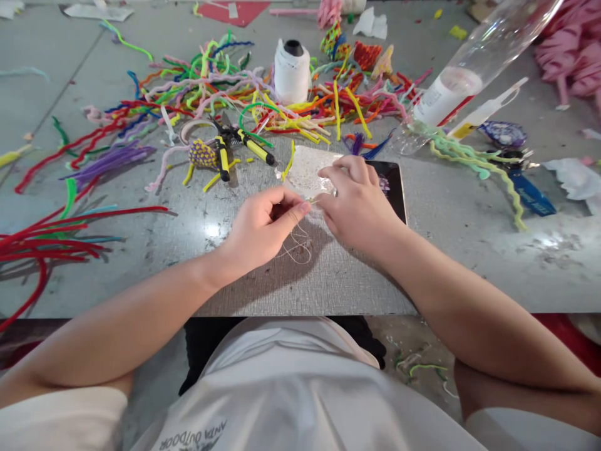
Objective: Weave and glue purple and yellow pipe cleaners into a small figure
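Observation:
My left hand (pixel 256 228) is closed in a pinch, thumb against index finger, on the end of a thin pale strand. My right hand (pixel 359 203) pinches that strand's other side, its remaining fingers curled above a clear plastic packet (pixel 305 166) that seems to hold tiny pale pieces. What exactly the fingertips hold is too small to make out fully. A loose white thread (pixel 303 260) loops down under my left hand onto the table. Partly beneath my right hand lies a dark phone-like slab (pixel 393 188). A short yellow stem (pixel 288 160) rests at the packet's left edge.
Yellow-handled pliers (pixel 239 144) lie beside a purple-and-yellow woven piece (pixel 203 154). Behind stands a white thread spool (pixel 292 75) amid many coloured pipe cleaners (pixel 225 88). Red pipe cleaners (pixel 42 244) spread at left. A clear bottle (pixel 451 94), glue bottle (pixel 488 109) and blue-tagged keys (pixel 528 188) are right.

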Demonstrator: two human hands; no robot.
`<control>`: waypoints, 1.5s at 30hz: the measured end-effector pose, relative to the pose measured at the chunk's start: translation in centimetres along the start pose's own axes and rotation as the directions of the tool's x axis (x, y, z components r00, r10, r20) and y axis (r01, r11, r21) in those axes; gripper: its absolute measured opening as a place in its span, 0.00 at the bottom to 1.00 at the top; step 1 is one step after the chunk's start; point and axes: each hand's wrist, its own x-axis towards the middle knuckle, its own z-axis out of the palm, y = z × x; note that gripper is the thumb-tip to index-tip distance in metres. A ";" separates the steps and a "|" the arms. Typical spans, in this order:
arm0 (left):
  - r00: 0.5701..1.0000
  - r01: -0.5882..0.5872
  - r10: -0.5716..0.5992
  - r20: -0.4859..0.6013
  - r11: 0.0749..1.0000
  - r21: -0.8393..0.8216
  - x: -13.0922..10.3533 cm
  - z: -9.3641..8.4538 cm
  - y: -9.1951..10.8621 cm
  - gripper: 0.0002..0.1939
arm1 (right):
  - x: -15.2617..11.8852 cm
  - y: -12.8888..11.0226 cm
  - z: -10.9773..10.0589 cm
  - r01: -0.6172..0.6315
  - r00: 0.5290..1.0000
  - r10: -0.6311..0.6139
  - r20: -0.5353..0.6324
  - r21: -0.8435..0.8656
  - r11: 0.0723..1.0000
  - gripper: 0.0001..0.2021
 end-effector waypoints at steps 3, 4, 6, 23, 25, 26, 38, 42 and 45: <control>1.000 -0.013 0.013 0.007 1.000 0.008 -0.1 0.1 0.0 0.09 | 0.3 -0.5 -0.1 0.003 0.998 -0.002 0.058 -0.017 1.000 0.10; 1.000 -0.017 0.017 0.009 1.000 0.007 -0.1 0.1 0.0 0.10 | 0.4 -0.6 -0.1 0.005 0.997 -0.003 0.072 -0.024 1.000 0.11; 1.000 -0.015 0.015 0.008 1.000 -0.003 -0.2 0.2 0.0 0.11 | 0.5 -1.0 -0.1 0.017 0.996 -0.014 0.094 -0.039 0.999 0.13; 1.000 -0.018 0.018 0.026 1.000 -0.012 -0.3 0.2 0.0 0.09 | 1.0 -0.4 1.2 0.022 0.999 -0.020 0.031 -0.080 0.997 0.12; 1.000 -0.013 0.013 0.024 1.000 -0.016 -0.3 0.2 0.0 0.09 | 1.0 -0.4 1.4 0.021 1.000 -0.020 0.019 -0.066 0.998 0.11; 1.000 -0.008 0.009 0.024 1.000 -0.016 -0.3 0.2 0.0 0.09 | 1.0 -0.3 1.5 0.019 1.000 -0.019 0.009 -0.057 0.998 0.11; 0.999 -0.047 0.046 -0.015 0.996 -0.076 -0.5 0.1 0.8 0.18 | 0.9 0.3 -0.4 0.188 0.941 0.040 -0.335 0.621 0.760 0.03; 0.999 -0.023 0.018 -0.048 0.994 -0.107 -0.7 0.0 1.3 0.21 | 0.7 0.3 -1.2 0.063 0.978 0.148 -0.145 0.888 0.455 0.04; 0.998 -0.036 0.029 -0.057 0.991 -0.127 -0.7 -0.1 1.5 0.20 | 0.5 0.3 -1.2 0.032 0.982 0.167 -0.091 0.945 0.327 0.09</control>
